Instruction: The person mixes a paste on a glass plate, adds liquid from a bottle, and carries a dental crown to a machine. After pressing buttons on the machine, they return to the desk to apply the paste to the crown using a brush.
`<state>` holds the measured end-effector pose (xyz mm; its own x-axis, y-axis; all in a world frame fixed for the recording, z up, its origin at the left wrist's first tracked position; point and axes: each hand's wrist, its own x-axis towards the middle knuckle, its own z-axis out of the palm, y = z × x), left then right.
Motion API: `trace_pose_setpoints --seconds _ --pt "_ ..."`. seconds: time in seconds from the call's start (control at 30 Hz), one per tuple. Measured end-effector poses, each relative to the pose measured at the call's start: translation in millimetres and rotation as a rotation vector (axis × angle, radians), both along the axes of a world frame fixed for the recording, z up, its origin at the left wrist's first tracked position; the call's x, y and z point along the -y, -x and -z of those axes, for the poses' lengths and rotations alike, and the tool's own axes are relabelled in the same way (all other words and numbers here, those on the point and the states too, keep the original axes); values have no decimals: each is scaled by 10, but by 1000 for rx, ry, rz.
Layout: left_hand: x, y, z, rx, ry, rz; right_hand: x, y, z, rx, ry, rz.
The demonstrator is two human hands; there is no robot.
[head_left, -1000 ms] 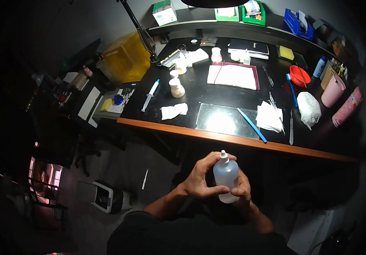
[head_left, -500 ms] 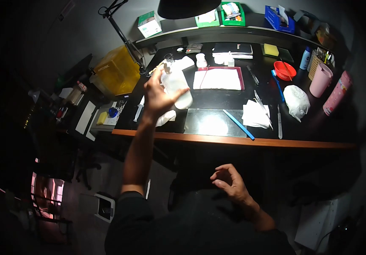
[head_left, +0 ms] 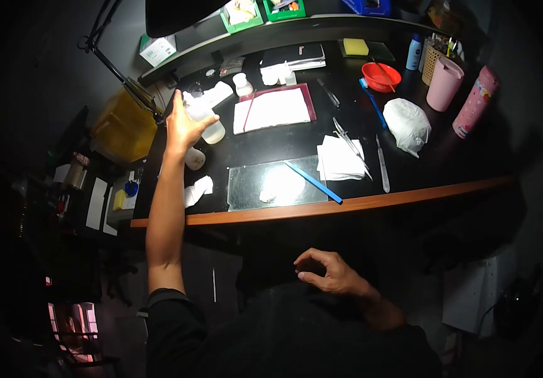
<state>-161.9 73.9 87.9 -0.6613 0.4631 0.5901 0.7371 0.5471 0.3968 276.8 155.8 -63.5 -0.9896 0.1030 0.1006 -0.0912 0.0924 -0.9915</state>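
Note:
My left hand (head_left: 184, 131) reaches to the left part of the black desk, its fingers and thumb round a white translucent bottle (head_left: 213, 133) that leans in the view. Below that hand stand a small round container (head_left: 194, 159) and a crumpled white tissue (head_left: 199, 189). My right hand (head_left: 329, 272) hovers in front of the desk edge, fingers curled with a gap to the thumb and nothing between them. On the desk near its front lies a glass plate (head_left: 246, 183) with a small whitish lump (head_left: 267, 196) and a blue stick (head_left: 312, 181) across it.
White cloth (head_left: 272, 109) lies on a dark red board beside a small white jar (head_left: 242, 84). To the right are tweezers on paper squares (head_left: 340, 160), a scalpel (head_left: 383, 165), a white plastic bag (head_left: 407, 125), a red bowl (head_left: 381, 77) and a pink bottle (head_left: 477, 102). A lamp arm (head_left: 120, 75) stands left.
The view has shifted, so the desk items appear further left. My left hand and the bottle have moved slightly back, and the round container now shows. My right hand stays in front of the desk.

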Motion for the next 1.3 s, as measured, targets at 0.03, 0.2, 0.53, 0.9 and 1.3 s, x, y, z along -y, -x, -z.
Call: trace_pose_setpoints --seconds 0.03,0.2,0.53,0.9,1.3 --pt "38 -85 -69 83 26 -11 -75 -17 -47 -22 -50 -23" --pt "401 -429 -221 -309 -306 174 -757 -319 -654 -111 -161 -21" --pt "1723 -577 958 397 -602 11 -1898 -140 -916 -60 -424 752" --pt "1497 -734 879 297 -723 -180 -2109 -264 -658 2 -406 711" --pt "1469 -926 679 482 -606 -58 -1718 55 -1006 127 -634 1030"
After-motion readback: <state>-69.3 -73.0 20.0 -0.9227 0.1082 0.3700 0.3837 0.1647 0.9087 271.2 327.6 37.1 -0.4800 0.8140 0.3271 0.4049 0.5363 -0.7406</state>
